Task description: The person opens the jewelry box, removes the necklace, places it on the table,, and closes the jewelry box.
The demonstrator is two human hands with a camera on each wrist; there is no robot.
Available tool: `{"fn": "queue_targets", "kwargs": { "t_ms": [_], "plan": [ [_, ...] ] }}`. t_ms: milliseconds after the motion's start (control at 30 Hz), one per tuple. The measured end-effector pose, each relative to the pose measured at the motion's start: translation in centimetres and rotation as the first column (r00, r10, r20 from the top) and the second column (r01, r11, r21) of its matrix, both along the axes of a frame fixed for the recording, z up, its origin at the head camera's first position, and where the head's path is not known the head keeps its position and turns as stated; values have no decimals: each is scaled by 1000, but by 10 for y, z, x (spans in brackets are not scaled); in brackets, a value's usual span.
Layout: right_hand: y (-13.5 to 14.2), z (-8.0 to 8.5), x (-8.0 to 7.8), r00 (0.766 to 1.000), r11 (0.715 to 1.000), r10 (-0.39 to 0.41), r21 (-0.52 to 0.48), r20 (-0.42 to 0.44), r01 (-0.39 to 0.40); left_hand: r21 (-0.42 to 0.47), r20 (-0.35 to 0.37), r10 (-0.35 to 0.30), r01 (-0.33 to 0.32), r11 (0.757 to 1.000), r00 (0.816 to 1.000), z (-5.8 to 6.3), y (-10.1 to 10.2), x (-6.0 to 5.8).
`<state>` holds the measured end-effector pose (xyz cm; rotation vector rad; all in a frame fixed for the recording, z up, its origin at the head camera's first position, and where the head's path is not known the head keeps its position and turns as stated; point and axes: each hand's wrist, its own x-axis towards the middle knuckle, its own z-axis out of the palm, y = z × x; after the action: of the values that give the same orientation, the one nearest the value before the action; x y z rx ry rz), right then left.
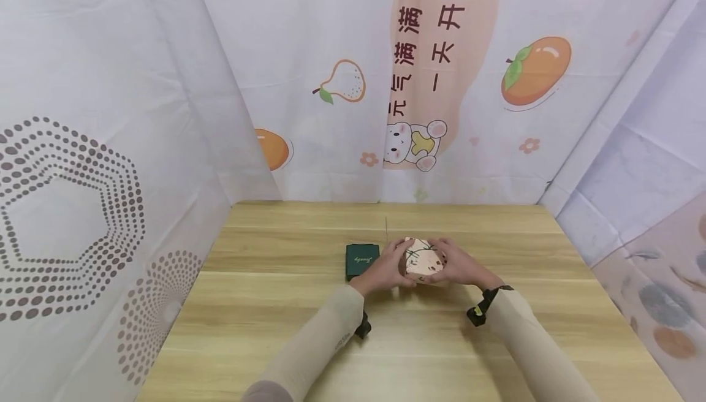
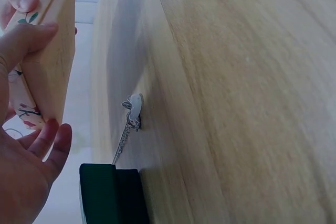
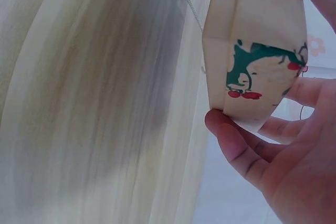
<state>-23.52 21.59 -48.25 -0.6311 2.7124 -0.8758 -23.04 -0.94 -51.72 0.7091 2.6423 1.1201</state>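
A cream box (image 1: 422,261) with a print of branches and red blossoms is gripped from both sides by my two hands, raised off the table. My left hand (image 1: 387,269) has its thumb and fingers bent around the box's left side. On the opposite side, the fingers and thumb of my right hand (image 1: 458,265) hold it too. In the left wrist view the box's plain side (image 2: 55,61) shows, while printed green and red marks (image 3: 252,72) appear in the right wrist view. The box's lid looks shut.
A dark green box (image 1: 361,260) with gold lettering stands on the wooden table (image 1: 265,316), left of my left hand. Near it lies a silver chain (image 2: 121,145) with a whitish piece (image 2: 136,106) at its end. Printed cloth (image 1: 325,34) hangs behind the table and at both sides.
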Motion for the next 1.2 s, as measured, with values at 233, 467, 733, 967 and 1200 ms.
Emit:
{"fn": "queue_targets", "kwargs": {
  "t_ms": [233, 467, 733, 967, 1200],
  "plan": [
    [-2, 7, 2, 1000, 1000, -3, -23, 4, 3, 39, -21, -16, 17, 999, 1000, 3, -7, 1],
    [-1, 8, 5, 1000, 1000, -1, -21, -4, 1, 60, -21, -15, 16, 998, 1000, 3, -5, 3],
    [1, 17, 8, 1000, 1000, -1, -8, -8, 1, 92, 0, -25, 25, 995, 1000, 6, -3, 2],
    [2, 23, 11, 1000, 1000, -2, 5, -3, 2, 77, 27, -14, 12, 997, 1000, 7, -2, 1],
    [2, 25, 14, 1000, 1000, 6, 6, -20, -6, 52, 63, 19, -22, 998, 998, 5, -3, 3]
  ]
}}
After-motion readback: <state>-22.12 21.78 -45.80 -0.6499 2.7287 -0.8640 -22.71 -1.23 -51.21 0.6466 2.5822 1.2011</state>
